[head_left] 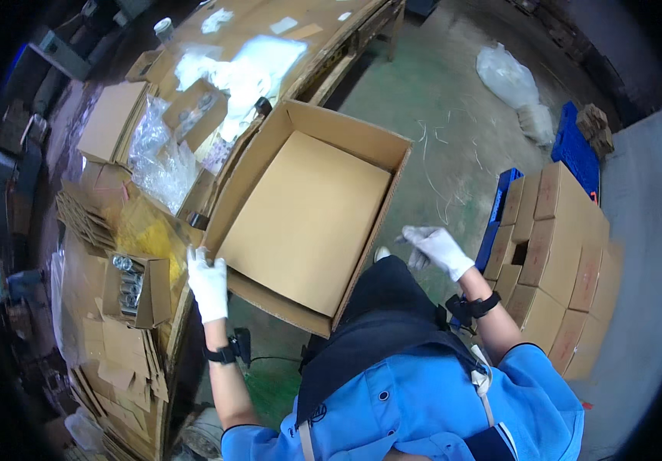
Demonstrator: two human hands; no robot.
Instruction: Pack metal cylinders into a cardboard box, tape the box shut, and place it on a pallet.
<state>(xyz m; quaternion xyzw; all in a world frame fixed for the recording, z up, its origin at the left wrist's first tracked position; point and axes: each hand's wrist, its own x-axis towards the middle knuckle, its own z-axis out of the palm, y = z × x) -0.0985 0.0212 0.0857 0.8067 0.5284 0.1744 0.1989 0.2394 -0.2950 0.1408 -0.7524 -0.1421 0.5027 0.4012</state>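
A large open cardboard box (308, 215) lies in front of me with a flat cardboard sheet covering its bottom. My left hand (208, 283), in a white glove, rests against the box's near left corner, fingers together and pointing up. My right hand (434, 247), also in a white glove, hangs in the air to the right of the box, fingers loosely spread and holding nothing. It touches neither the box nor the stack beside it.
A cluttered workbench (192, 46) on the left carries small cardboard boxes, clear plastic bags (158, 157) and a small box of metal parts (135, 288). Stacked sealed cartons (561, 253) stand on a blue pallet (577, 150) at right. A white bag (507, 77) lies on the green floor.
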